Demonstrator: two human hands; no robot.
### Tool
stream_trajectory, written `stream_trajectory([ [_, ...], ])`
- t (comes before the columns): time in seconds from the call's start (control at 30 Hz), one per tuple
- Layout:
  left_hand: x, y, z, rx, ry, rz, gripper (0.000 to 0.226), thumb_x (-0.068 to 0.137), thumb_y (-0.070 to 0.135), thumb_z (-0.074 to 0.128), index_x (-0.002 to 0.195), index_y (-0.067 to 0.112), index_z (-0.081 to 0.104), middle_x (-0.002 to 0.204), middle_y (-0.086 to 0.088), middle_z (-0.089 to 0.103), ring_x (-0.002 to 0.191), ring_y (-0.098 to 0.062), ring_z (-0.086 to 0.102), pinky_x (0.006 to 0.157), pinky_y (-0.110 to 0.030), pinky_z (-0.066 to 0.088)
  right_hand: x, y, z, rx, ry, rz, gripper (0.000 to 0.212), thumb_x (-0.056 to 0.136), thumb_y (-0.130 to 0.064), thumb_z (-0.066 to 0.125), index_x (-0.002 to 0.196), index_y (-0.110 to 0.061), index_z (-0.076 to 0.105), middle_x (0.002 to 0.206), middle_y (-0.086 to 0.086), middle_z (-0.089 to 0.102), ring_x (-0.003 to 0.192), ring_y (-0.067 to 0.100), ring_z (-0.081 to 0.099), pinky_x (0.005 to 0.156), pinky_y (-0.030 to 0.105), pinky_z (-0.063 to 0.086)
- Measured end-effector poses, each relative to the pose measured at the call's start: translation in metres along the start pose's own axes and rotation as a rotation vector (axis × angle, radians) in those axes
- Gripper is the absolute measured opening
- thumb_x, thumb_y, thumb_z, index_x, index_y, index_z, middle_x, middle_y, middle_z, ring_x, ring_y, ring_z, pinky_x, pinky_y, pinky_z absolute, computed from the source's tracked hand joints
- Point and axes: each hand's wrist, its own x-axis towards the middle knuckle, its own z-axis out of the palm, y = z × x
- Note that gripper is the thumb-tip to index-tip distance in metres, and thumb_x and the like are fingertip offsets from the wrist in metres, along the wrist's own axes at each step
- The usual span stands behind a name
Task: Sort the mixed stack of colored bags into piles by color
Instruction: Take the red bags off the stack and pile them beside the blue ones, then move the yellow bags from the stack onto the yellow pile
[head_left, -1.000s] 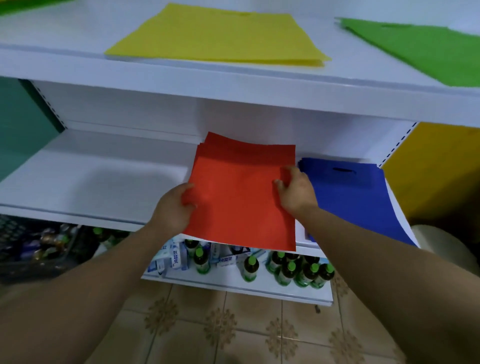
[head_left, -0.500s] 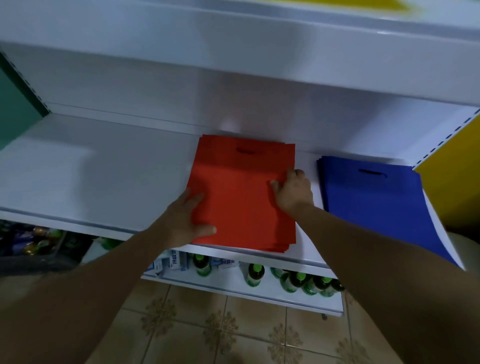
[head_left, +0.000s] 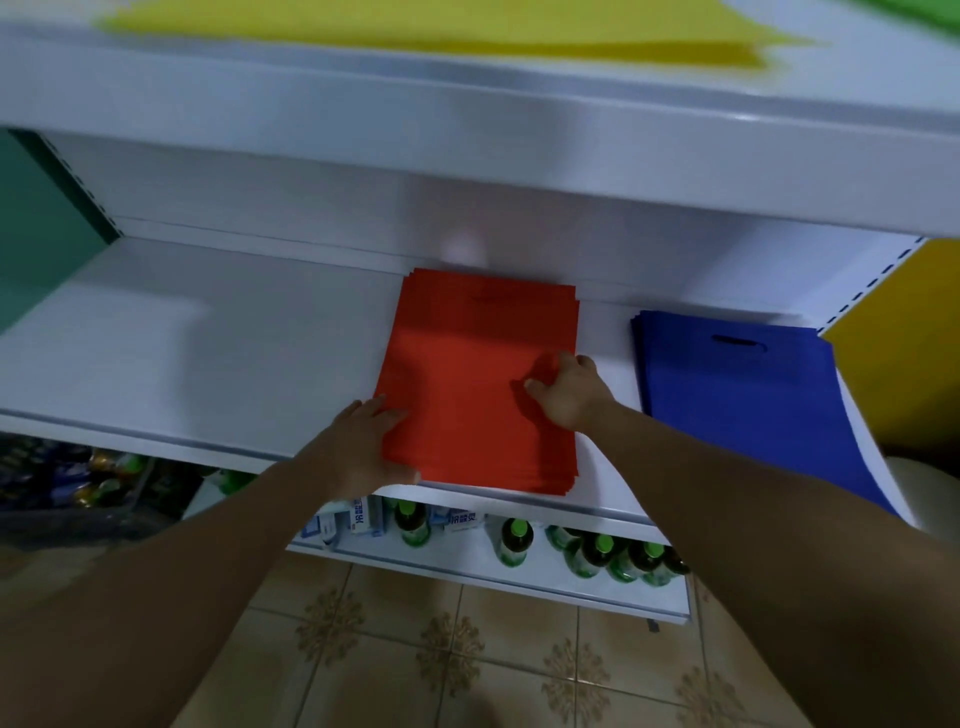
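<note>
A stack of red bags (head_left: 467, 374) lies flat on the white middle shelf (head_left: 182, 353), its handle cut-out toward the back wall. My left hand (head_left: 358, 447) holds the stack's front left corner, fingers on top and thumb along the front edge. My right hand (head_left: 571, 395) grips the right edge with curled fingers, and the top bag puckers there. A pile of blue bags (head_left: 737, 395) lies to the right on the same shelf, apart from the red one. Yellow bags (head_left: 415, 31) lie blurred on the top shelf, with a green corner (head_left: 930, 8) at far right.
The top shelf's front edge (head_left: 467, 135) overhangs the middle shelf. The lowest shelf holds green-capped bottles (head_left: 597, 556) and small boxes (head_left: 363, 519). A yellow side panel (head_left: 909, 338) closes the right end. Patterned floor tiles (head_left: 467, 649) lie underneath.
The red stack, held tilted up a second ago, now lies flat and pushed back on the shelf. My left hand shifted to its front left corner. The view tipped upward again.
</note>
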Motion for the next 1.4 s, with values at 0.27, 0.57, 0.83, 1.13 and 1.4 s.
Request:
stream_trajectory([
  [0.27,-0.055,0.04,-0.049,-0.068,0.084,0.084,0.065,0.089,0.032,0.063,0.145,0.015,0.034,0.152,-0.008,0.031,0.137,-0.021,0.031,0.1,-0.016,0.021,-0.063,-0.026,-0.043,-0.1,0.095,-0.092,0.063,0.093,-0.05,0.049,0.142,-0.011,0.038,0.136,0.017,0.047,0.117,0.034,0.052,0.096,0.036,0.045],
  [0.57,-0.163,0.037,-0.074,-0.063,0.189,0.215,0.076,0.086,0.045,0.063,0.149,0.021,0.027,0.158,-0.003,0.017,0.144,-0.017,0.017,0.114,-0.028,0.014,-0.2,-0.082,-0.08,-0.227,0.189,-0.112,0.068,0.097,-0.047,0.046,0.147,-0.005,0.027,0.149,0.017,0.035,0.135,0.033,0.037,0.108,0.038,0.034],
  [0.83,-0.285,0.01,-0.13,-0.067,0.335,0.274,0.071,0.087,0.044,0.062,0.147,0.021,0.031,0.155,-0.001,0.025,0.141,-0.018,0.027,0.111,-0.029,0.023,-0.326,-0.18,-0.105,-0.294,0.336,-0.219,0.066,0.096,-0.045,0.049,0.147,-0.006,0.031,0.152,0.013,0.034,0.137,0.028,0.035,0.108,0.032,0.03],
  [1.13,-0.348,-0.039,-0.208,-0.049,0.525,0.221,0.071,0.087,0.044,0.062,0.147,0.022,0.031,0.155,0.001,0.026,0.141,-0.02,0.027,0.111,-0.031,0.024,-0.355,-0.287,-0.129,-0.257,0.41,-0.374,0.067,0.096,-0.045,0.048,0.149,-0.008,0.028,0.153,0.008,0.033,0.138,0.026,0.034,0.106,0.031,0.031],
  [1.4,-0.324,-0.095,-0.275,-0.045,0.678,0.107,0.07,0.084,0.041,0.066,0.144,0.02,0.037,0.152,0.0,0.033,0.137,-0.019,0.033,0.108,-0.027,0.027,-0.282,-0.383,-0.123,-0.23,0.368,-0.505,0.065,0.096,-0.047,0.047,0.148,-0.011,0.03,0.144,0.008,0.045,0.135,0.026,0.037,0.104,0.032,0.033],
])
